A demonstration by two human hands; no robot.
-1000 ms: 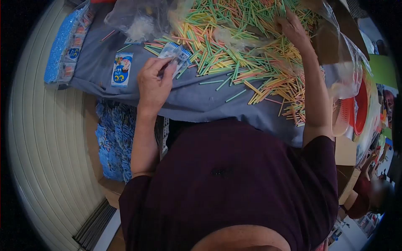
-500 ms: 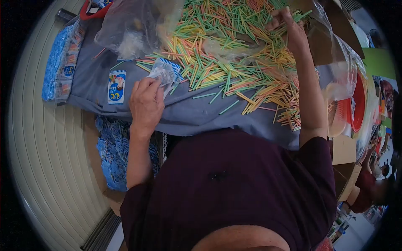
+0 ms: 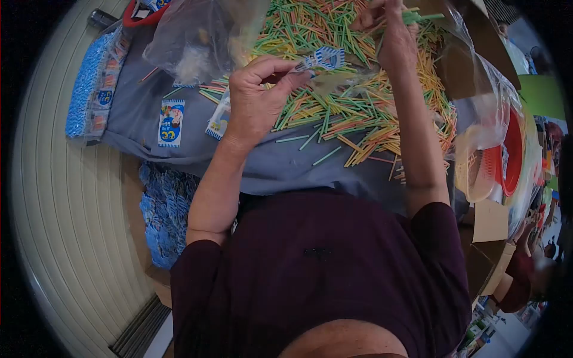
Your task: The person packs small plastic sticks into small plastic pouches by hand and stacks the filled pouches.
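The left hand (image 3: 258, 98) pinches a small blue-and-white plastic packet (image 3: 325, 58); the right hand (image 3: 394, 43) grips thin green sticks (image 3: 425, 17), upper right.

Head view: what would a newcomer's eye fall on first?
The sprawling heap of green, yellow and pink sticks across the grey cloth. Then the left hand, pinching a blue-and-white packet over it, and the right hand, holding green sticks toward the far side.
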